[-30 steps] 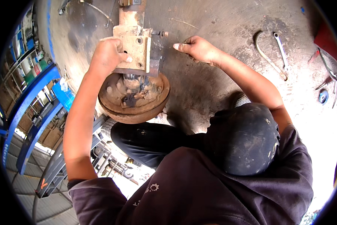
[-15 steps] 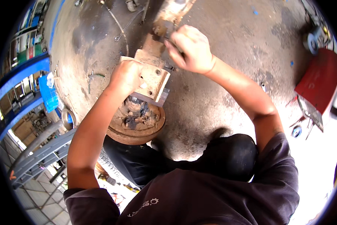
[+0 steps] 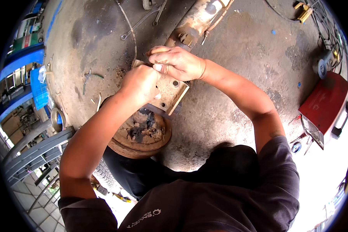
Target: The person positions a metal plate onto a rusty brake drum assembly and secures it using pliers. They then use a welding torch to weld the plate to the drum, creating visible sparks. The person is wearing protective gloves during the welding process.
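Nearest to us we see the dark shirt (image 3: 205,207) and, beyond it, the bent knees in black trousers (image 3: 232,164). Just past the left leg sits a rusty round drum (image 3: 149,142), its open face caked with dirt and dark grease. Over the drum's far side lies the metal plate (image 3: 169,89), tilted in our view, with round holes through it and a raised rim along its right edge. The left hand (image 3: 139,84) grips this plate from the left: its thumb lies across the plate's face, near the holes, while its other fingers curl over the left side, their tips hidden from us. The right hand (image 3: 178,63) is at the plate's far edge, close beside the left knuckles, its fingers bent together and its thumb pointing toward the left hand; we cannot tell whether they pinch anything. Most of the plate's bare face shows to the right of the left thumb and on the near side of the right fingers. Beyond both hands, a thick rusty tube (image 3: 195,24) runs up and to the right, with a thin pipe (image 3: 219,18) along its right side. Farther out on the stained floor (image 3: 236,104) we see wrenches (image 3: 141,22) to the left of the tube, and a red box-shaped machine (image 3: 325,101) and a grinder (image 3: 324,65) well off to the right.
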The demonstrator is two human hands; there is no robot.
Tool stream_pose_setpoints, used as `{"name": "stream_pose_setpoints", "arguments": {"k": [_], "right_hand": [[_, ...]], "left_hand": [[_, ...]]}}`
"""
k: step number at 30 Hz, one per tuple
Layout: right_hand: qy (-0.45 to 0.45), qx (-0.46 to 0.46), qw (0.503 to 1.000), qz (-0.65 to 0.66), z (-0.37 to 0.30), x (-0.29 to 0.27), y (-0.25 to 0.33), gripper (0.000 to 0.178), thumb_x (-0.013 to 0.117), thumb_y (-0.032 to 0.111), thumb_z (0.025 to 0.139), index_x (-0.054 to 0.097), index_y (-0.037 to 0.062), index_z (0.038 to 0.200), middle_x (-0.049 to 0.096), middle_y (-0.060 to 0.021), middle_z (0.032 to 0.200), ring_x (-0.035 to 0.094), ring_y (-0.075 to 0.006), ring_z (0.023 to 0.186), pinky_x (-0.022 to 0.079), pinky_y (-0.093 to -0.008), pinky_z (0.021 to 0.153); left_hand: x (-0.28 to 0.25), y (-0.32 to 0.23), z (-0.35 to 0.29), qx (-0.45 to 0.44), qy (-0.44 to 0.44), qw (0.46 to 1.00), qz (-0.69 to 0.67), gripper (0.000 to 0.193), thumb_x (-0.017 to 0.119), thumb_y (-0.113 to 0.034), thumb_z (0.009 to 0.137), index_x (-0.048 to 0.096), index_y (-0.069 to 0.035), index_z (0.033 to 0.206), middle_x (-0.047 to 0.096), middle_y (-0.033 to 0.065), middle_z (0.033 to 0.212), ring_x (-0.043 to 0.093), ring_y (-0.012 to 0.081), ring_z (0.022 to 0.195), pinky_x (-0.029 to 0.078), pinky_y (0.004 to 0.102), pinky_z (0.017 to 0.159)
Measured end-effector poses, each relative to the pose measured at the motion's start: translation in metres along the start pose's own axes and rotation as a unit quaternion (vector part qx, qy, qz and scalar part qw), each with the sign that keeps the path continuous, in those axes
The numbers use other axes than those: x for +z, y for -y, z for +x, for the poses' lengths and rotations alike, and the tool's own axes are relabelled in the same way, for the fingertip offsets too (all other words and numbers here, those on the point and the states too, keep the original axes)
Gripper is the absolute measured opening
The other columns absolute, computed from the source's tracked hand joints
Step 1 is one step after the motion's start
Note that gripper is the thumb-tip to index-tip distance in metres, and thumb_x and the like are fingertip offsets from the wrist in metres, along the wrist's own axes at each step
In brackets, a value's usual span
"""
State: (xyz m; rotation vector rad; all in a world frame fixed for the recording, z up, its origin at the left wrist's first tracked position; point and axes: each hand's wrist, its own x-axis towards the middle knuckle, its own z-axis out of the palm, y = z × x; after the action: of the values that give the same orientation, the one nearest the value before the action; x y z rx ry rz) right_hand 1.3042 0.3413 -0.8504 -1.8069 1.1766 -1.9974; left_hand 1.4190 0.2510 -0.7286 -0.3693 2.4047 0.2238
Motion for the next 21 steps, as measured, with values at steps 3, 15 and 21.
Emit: {"name": "stream_pose_setpoints", "arguments": {"k": [3, 15, 21], "right_hand": [[0.019, 0.077, 0.996, 0.027, -0.005, -0.01, -0.001, 0.022, 0.059, 0.012, 0.096, 0.062, -0.0048, 0.11, 0.066, -0.0221, 0.098, 0.066, -0.0378, 0.091, 0.055, -0.0416, 0.081], [-0.002, 0.03, 0.999, 0.041, 0.011, -0.004, -0.017, 0.019, 0.059, 0.01, 0.095, 0.061, -0.005, 0.107, 0.066, -0.0227, 0.095, 0.064, -0.0402, 0.089, 0.053, -0.0434, 0.079], [0.072, 0.086, 0.994, 0.013, 0.041, 0.014, -0.022, 0.018, 0.052, 0.012, 0.094, 0.058, -0.0003, 0.083, 0.06, -0.0213, 0.084, 0.06, -0.0416, 0.086, 0.049, -0.0473, 0.08]], "left_hand": [[0.004, 0.008, 0.004, 0.009, 0.01, 1.0, -0.011, 0.021, 0.084, -0.015, 0.069, 0.073, -0.002, 0.082, 0.07, 0.0176, 0.08, 0.071, 0.032, 0.079, 0.057, 0.0406, 0.072], [-0.011, 0.018, 0.011, 0.023, -0.004, 0.999, -0.034, 0.035, 0.09, -0.015, 0.056, 0.063, 0.002, 0.07, 0.064, 0.0194, 0.072, 0.063, 0.037, 0.068, 0.052, 0.0428, 0.066], [-0.012, 0.048, 0.013, 0.024, 0.01, 0.999, -0.027, 0.04, 0.091, -0.009, 0.052, 0.067, 0.005, 0.081, 0.065, 0.0231, 0.079, 0.064, 0.0359, 0.074, 0.052, 0.0412, 0.071]]}}
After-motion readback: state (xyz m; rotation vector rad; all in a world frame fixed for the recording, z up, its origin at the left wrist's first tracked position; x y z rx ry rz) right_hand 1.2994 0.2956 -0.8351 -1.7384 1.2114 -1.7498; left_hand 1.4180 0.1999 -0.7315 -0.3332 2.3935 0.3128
